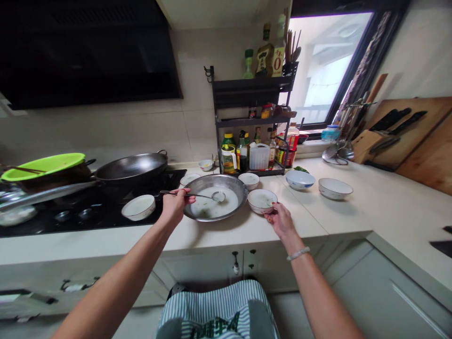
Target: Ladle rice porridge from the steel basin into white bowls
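Working bare-handed at a white kitchen counter (307, 223), holds a metal ladle (218, 197) over a wide stainless-steel basin (243, 192) in the centre of the frame, pinching the handle near its middle between thumb and fingers of the left hand (176, 202). Steadies a porcelain rice bowl (254, 210) just right of the basin with the right hand (281, 220), pinching one side only, with thumb at the rim and fingers lower on the wall. Cannot tell from this angle about full contact between rice bowl and counter, nor about the depth of the scoop in the pale, watery liquid (229, 207). Calls for care, in all likelihood, with that one-sided hold: could tip the rice bowl toward the wrist by pressing too hard on the rim, or dip a thumb into the contents through so high a grip. Risks drips over the basin's right rim from a scoop carried too full or tilted too early, and a knock against the filled bowl just behind (252, 187) from too wide a swing. Looks exposed at left of centre too: might clip the filled bowl on the black cooktop's edge (136, 216) with the ladle's tail end by drawing the elbow back carelessly. Seems less at risk toward the right of the frame, with a pale-blue bowl (300, 184) well apart from both hands.
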Demonstrator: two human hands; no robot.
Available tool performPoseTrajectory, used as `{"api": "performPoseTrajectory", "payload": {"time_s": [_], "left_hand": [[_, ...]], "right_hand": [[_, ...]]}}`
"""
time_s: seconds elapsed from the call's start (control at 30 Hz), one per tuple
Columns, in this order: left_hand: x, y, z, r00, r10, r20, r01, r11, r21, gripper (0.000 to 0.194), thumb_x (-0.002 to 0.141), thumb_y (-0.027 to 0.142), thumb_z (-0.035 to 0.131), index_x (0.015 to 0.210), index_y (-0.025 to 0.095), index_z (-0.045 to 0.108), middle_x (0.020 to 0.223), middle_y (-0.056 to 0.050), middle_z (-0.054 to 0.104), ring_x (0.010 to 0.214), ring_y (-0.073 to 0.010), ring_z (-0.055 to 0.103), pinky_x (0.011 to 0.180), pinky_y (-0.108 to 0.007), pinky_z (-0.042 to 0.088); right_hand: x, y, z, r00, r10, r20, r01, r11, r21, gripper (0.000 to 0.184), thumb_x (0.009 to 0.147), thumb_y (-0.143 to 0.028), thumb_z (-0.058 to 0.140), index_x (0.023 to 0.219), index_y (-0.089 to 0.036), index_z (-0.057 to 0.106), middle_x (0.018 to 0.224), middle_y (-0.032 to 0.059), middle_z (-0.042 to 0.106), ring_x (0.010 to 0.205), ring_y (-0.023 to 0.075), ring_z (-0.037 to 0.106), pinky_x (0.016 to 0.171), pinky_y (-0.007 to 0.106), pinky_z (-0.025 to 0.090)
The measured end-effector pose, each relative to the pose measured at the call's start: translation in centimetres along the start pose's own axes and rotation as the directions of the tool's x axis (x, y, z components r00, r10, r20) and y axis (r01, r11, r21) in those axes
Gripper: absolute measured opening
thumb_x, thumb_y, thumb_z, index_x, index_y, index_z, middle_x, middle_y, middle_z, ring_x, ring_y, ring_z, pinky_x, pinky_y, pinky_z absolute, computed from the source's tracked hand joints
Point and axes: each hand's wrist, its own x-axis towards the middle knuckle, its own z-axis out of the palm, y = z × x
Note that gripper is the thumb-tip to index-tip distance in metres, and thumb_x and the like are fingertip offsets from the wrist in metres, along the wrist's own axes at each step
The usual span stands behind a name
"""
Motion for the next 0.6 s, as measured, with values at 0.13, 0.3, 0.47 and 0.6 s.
{"api": "performPoseTrajectory", "payload": {"time_s": [0.13, 0.3, 0.47, 0.6], "left_hand": [[0.09, -0.08, 0.03, 1.0, 0.007, 0.001, -0.007, 1.0, 0.01, 0.012, 0.075, 0.005, 0.054, 0.066, 0.009, 0.061, 0.059, -0.005, 0.064, 0.047, -0.0136, 0.064, 0.054, -0.027, 0.059], [0.07, -0.08, 0.01, 1.0, -0.006, 0.0, 0.006, 1.0, 0.011, 0.011, 0.074, 0.005, 0.055, 0.066, 0.009, 0.061, 0.058, -0.005, 0.064, 0.047, -0.0134, 0.063, 0.053, -0.027, 0.058], [-0.09, 0.04, 0.02, 1.0, -0.007, 0.005, 0.007, 1.0, 0.024, 0.012, 0.075, 0.005, 0.054, 0.066, 0.009, 0.061, 0.057, -0.004, 0.063, 0.047, -0.0134, 0.063, 0.052, -0.025, 0.057], [-0.23, 0.11, 0.14, 1.0, -0.014, -0.004, 0.014, 1.0, 0.009, 0.014, 0.076, 0.005, 0.054, 0.065, 0.009, 0.061, 0.058, -0.004, 0.064, 0.047, -0.013, 0.062, 0.05, -0.025, 0.056]], "right_hand": [[0.05, 0.05, -0.04, 1.0, 0.0, -0.003, 0.0, 1.0, 0.002, 0.026, 0.059, -0.031, 0.073, 0.076, -0.021, 0.057, 0.059, -0.0008, 0.061, 0.041, 0.0115, 0.051, 0.034, 0.02, 0.03], [0.05, 0.09, -0.08, 1.0, -0.004, 0.002, 0.004, 1.0, 0.0, 0.027, 0.06, -0.032, 0.074, 0.077, -0.021, 0.057, 0.058, -0.0011, 0.06, 0.042, 0.0115, 0.051, 0.034, 0.02, 0.032], [0.11, 0.18, -0.11, 1.0, 0.0, -0.004, 0.0, 1.0, -0.003, 0.027, 0.059, -0.032, 0.074, 0.076, -0.02, 0.058, 0.057, -0.0015, 0.06, 0.04, 0.0111, 0.051, 0.033, 0.02, 0.031], [0.14, 0.19, -0.16, 1.0, 0.0, 0.0, 0.0, 1.0, 0.0, 0.027, 0.06, -0.032, 0.074, 0.077, -0.02, 0.058, 0.057, -0.0014, 0.06, 0.041, 0.0114, 0.051, 0.033, 0.02, 0.031]]}}
